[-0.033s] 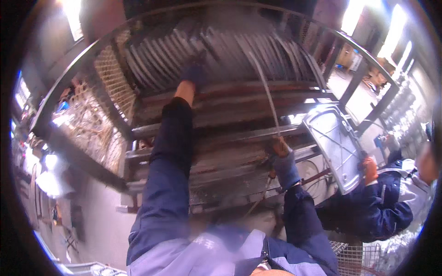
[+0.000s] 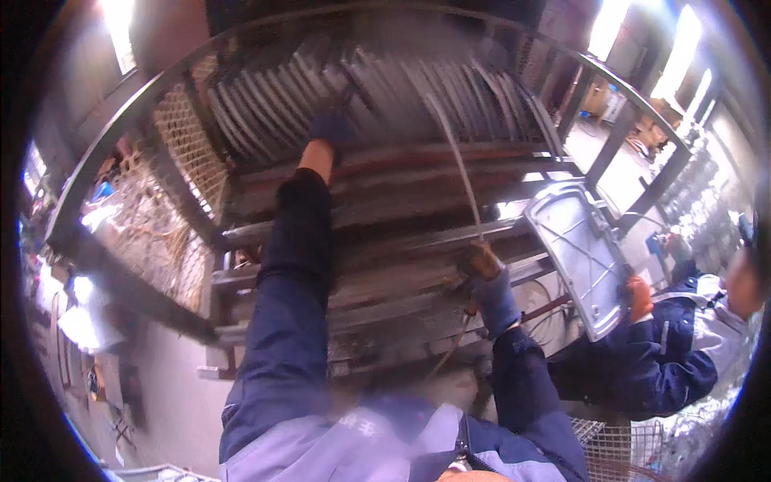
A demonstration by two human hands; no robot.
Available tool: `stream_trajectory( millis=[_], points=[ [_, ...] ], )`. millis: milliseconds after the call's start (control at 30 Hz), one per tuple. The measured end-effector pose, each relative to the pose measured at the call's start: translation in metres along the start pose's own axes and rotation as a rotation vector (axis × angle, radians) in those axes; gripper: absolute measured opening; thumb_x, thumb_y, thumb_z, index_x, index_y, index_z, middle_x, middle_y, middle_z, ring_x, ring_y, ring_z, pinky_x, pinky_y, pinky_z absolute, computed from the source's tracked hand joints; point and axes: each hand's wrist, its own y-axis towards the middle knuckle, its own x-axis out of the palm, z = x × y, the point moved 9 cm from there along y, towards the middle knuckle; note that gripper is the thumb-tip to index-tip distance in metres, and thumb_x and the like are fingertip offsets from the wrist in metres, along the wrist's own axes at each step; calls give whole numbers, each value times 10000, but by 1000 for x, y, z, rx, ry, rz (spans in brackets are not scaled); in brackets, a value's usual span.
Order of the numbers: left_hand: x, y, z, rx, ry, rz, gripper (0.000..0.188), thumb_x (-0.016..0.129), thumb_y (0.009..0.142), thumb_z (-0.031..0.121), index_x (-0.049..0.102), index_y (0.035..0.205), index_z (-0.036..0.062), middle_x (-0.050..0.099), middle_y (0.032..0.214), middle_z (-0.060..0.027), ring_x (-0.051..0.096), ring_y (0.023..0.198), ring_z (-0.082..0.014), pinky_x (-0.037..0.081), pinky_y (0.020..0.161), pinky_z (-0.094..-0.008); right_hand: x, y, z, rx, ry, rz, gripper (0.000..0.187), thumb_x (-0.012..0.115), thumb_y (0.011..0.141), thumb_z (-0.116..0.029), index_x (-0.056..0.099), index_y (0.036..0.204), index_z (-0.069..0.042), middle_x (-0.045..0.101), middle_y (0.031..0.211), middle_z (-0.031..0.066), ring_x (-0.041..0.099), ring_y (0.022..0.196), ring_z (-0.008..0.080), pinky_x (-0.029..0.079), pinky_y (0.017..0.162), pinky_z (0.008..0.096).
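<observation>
My left hand (image 2: 333,124), in a dark glove, reaches far forward to the row of upright grey ribbed panels (image 2: 265,104) in a metal rack (image 2: 120,277). Its fingers blur into the dark there, so I cannot tell their grip. Nearer to me, my right hand (image 2: 496,293) wears a grey-blue glove and is closed round the handle of what looks like an air blow gun. The blow gun's long thin tube (image 2: 458,157) points forward at the panels, and a thin hose (image 2: 451,349) hangs below the hand.
At my right a co-worker (image 2: 683,345) with an orange glove (image 2: 640,297) holds a pale grey ribbed panel (image 2: 578,249) upright beside the rack. Dark horizontal bars (image 2: 401,293) cross the rack's near side. A wire basket (image 2: 614,446) stands low at the right.
The whole view has shifted slightly, so the rack sits a little farther left. Both my hands keep nearly the same places, and the tube still points at the panels.
</observation>
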Motion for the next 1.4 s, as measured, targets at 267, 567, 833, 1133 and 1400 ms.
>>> stream_trajectory(
  millis=[267, 567, 833, 1133, 1400],
  points=[
    [-12, 25, 4, 72, 270, 50, 393, 491, 940, 248, 530, 1298, 90, 580, 1247, -162, 560, 1100, -315, 445, 922, -426, 3, -3, 7, 243, 134, -1, 374, 719, 793, -126, 617, 1142, -41, 670, 1020, 73, 626, 908, 136, 508, 785, 283],
    [-64, -6, 11, -196, -7, 197, 373, 552, 906, 233, 584, 1261, 125, 591, 1224, -182, 565, 1111, -308, 480, 879, -408, -1, -2, -1, 335, 188, -23, 383, 683, 832, -115, 598, 1194, -22, 677, 1102, 83, 637, 989, 139, 513, 831, 310],
    [-77, -46, 31, -432, -620, 267, 406, 571, 918, 252, 574, 1269, 49, 585, 1194, -228, 575, 1080, -354, 467, 901, -402, -3, 1, 1, 323, -9, 1, 423, 607, 788, 8, 583, 1211, 2, 662, 1114, 70, 617, 995, 135, 485, 887, 273],
    [-81, -12, 31, -11, 424, 288, 337, 487, 946, 252, 612, 1171, 34, 653, 884, -208, 630, 844, -351, 481, 698, -448, -5, 1, -7, 286, 35, 18, 285, 650, 854, -138, 646, 1114, -22, 692, 1039, 126, 668, 916, 197, 519, 773, 319],
    [-109, -71, 79, 126, 349, 474, 322, 495, 927, 245, 652, 1029, -17, 623, 789, -269, 612, 755, -398, 459, 651, -465, -6, 4, -2, 253, 17, 68, 303, 663, 844, -136, 637, 1122, -18, 700, 1000, 118, 657, 917, 182, 503, 778, 318]
  ],
)
